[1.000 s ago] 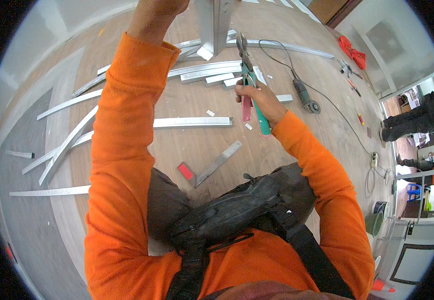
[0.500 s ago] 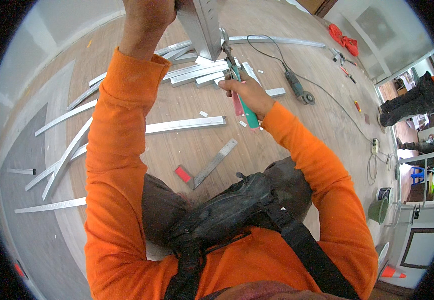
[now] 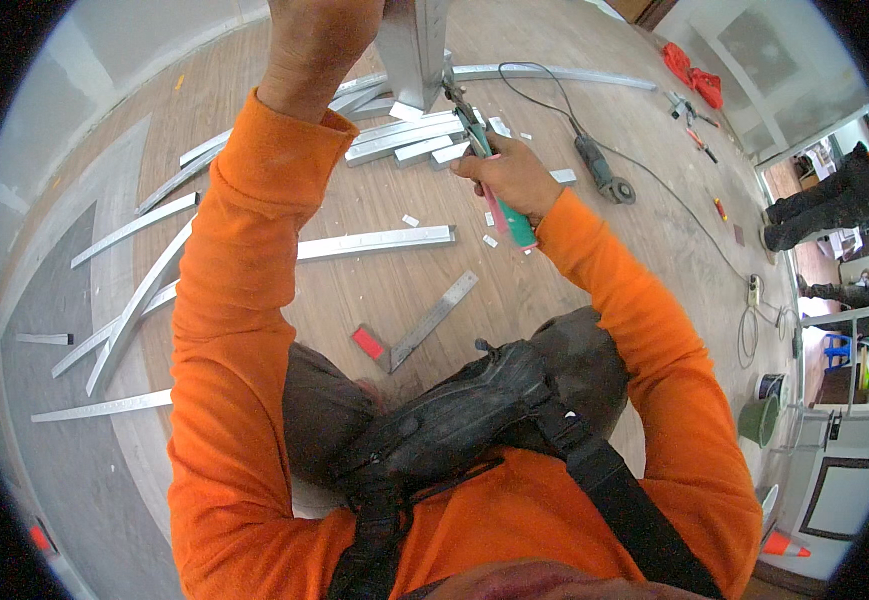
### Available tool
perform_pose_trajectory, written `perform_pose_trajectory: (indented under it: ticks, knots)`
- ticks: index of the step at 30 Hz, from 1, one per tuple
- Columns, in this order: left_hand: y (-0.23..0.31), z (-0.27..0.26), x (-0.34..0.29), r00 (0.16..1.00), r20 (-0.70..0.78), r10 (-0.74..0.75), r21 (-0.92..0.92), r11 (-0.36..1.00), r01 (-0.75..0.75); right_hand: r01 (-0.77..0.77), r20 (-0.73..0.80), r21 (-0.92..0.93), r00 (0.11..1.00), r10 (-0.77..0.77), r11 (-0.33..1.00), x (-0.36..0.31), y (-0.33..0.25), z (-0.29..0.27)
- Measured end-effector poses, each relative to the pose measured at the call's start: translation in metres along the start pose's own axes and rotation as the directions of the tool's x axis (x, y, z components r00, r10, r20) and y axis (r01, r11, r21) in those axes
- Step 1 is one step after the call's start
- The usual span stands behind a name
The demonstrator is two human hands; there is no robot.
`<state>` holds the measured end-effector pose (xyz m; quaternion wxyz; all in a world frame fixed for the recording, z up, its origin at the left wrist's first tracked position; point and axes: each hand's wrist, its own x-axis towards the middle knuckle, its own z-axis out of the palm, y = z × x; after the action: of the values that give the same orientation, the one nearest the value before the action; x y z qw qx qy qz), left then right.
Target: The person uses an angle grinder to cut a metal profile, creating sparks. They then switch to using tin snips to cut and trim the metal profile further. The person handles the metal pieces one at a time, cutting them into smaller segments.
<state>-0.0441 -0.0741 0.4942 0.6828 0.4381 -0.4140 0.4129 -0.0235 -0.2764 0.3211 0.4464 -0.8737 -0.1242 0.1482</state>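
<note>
Gripping snips (image 3: pixel 475 131), right hand (image 3: pixel 514 178) sits near the metal channel (image 3: pixel 411 52); left hand (image 3: pixel 326 38) is just beside it, can't tell that one's grip.

A head-worn fisheye camera looks down past the wearer's torso (image 3: pixel 484 515), close by, toward the right hand (image 3: pixel 522 180). The floor (image 3: pixel 544 295) spreads farther off.
</note>
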Motion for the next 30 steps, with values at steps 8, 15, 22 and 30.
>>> perform_pose_trajectory:
  ticks: [8, 15, 22, 30]
  knots:
    - [-0.002, -0.008, 0.009, 0.996, -0.088, 0.000, 0.236, 0.971, 0.021, -0.039, -0.056, 0.426, 0.996, 0.070, 0.904, 0.001, 0.008, -0.007]
    - [-0.007, -0.023, 0.023, 0.931, -0.308, 0.195, 0.445, 0.895, -0.040, -0.003, -0.049, 0.165, 0.999, 0.011, 0.986, 0.001, 0.024, 0.002]
    - [-0.007, -0.016, 0.024, 0.887, -0.344, 0.309, 0.443, 0.886, -0.138, 0.025, -0.065, 0.116, 0.998, -0.017, 0.993, 0.000, 0.020, 0.016]
    - [-0.010, -0.012, 0.023, 0.885, -0.299, 0.356, 0.418, 0.883, -0.213, 0.056, -0.126, 0.011, 0.991, -0.054, 0.998, 0.004, 0.016, 0.018]
